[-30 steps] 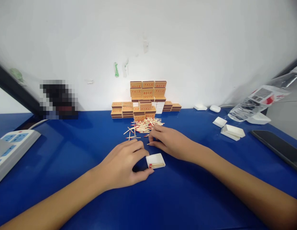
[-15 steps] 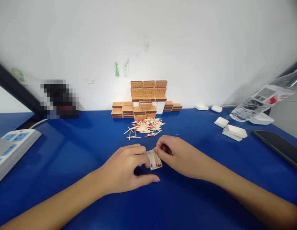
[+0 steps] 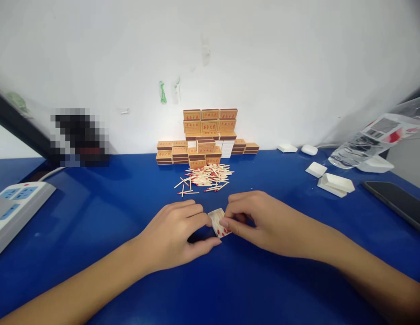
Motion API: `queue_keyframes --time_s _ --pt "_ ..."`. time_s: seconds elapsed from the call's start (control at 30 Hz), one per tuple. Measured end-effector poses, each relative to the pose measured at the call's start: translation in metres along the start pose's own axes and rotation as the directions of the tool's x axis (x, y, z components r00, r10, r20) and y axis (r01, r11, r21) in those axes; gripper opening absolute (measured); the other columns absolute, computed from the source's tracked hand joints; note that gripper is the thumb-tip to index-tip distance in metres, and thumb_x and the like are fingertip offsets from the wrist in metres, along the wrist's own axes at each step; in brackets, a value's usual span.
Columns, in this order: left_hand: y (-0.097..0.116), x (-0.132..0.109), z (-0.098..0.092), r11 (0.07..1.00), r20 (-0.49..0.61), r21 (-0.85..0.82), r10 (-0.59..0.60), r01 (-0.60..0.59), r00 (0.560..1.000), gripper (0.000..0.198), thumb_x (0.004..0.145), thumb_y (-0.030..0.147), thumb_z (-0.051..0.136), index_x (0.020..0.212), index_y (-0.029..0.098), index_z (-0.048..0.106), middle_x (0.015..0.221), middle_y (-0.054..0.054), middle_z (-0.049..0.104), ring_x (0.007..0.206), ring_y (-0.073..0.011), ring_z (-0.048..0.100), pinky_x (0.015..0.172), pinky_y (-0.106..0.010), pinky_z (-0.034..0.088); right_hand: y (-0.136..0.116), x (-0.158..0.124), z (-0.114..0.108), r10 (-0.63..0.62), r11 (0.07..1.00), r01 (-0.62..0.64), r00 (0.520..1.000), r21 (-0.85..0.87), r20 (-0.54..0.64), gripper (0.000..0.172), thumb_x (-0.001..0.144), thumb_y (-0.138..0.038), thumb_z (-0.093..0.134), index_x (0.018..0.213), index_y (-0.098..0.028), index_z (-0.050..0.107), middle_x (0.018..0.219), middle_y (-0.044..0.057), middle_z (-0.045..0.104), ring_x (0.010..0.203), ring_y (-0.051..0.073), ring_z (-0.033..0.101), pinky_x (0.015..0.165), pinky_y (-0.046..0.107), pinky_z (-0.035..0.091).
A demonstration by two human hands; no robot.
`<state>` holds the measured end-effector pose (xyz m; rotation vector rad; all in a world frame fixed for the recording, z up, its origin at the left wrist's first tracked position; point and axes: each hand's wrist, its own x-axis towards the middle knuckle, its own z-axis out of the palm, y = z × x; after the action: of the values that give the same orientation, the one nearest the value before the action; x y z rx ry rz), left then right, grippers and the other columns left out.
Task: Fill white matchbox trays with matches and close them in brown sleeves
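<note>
A small white matchbox tray (image 3: 214,218) lies on the blue table between my hands, with several red-tipped matches in it. My left hand (image 3: 182,232) is beside its left edge, thumb and fingers apart, the forefinger touching the tray. Over the tray's right side, my right hand (image 3: 252,221) has thumb and forefinger pressed together; whatever is between those fingertips is too small to make out. Behind the tray is a loose pile of matches (image 3: 211,176). Stacked orange matchboxes (image 3: 210,126) stand against the wall behind the pile.
White empty trays (image 3: 336,182) and a white rounded case (image 3: 309,149) are at the right, near a plastic bottle (image 3: 360,144) lying tilted and a black phone (image 3: 395,203). A white power strip (image 3: 27,212) sits at the left edge of the blue table (image 3: 210,289).
My right fingertips have moved down along the matches in the tray. The tray has turned slightly, and its matches are more spread out. The view has shifted a little.
</note>
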<state>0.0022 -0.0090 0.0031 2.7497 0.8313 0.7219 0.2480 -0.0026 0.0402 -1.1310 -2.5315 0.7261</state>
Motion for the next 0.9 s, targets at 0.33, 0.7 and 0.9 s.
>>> queue_keyframes --time_s 0.33,0.7,0.9 --pt "0.003 0.004 -0.002 0.994 -0.018 0.011 -0.109 0.109 0.994 0.036 0.085 0.038 0.083 0.107 0.02 0.061 0.093 -0.002 0.069 0.08 -0.0209 0.064 0.071 -0.036 0.052 -0.01 -0.005 0.001 -0.063 0.994 0.06 0.998 0.086 0.031 0.015 0.083 -0.009 0.068 0.085 -0.022 0.061 0.079 -0.005 0.057 0.071 0.012 0.053 0.065 0.026 0.041" --pt "0.004 0.004 -0.001 0.981 -0.01 0.087 -0.173 0.173 0.985 0.054 0.084 0.044 0.085 0.123 0.018 0.059 0.094 -0.004 0.069 0.083 -0.025 0.068 0.073 -0.039 0.056 0.01 -0.001 -0.003 0.008 0.999 -0.011 0.999 -0.048 -0.047 0.025 0.095 -0.024 0.067 0.12 -0.022 0.065 0.11 0.004 0.064 0.086 0.017 0.062 0.072 0.03 0.046" --pt "0.002 0.003 0.001 0.969 -0.021 0.107 -0.223 0.224 0.975 0.053 0.083 0.059 0.084 0.111 0.019 0.065 0.099 -0.007 0.069 0.091 -0.0286 0.068 0.077 -0.044 0.057 0.011 -0.003 -0.004 0.079 0.986 -0.075 0.997 -0.152 0.02 0.019 0.094 -0.034 0.071 0.108 -0.021 0.07 0.106 0.005 0.065 0.083 0.019 0.062 0.071 0.033 0.044"
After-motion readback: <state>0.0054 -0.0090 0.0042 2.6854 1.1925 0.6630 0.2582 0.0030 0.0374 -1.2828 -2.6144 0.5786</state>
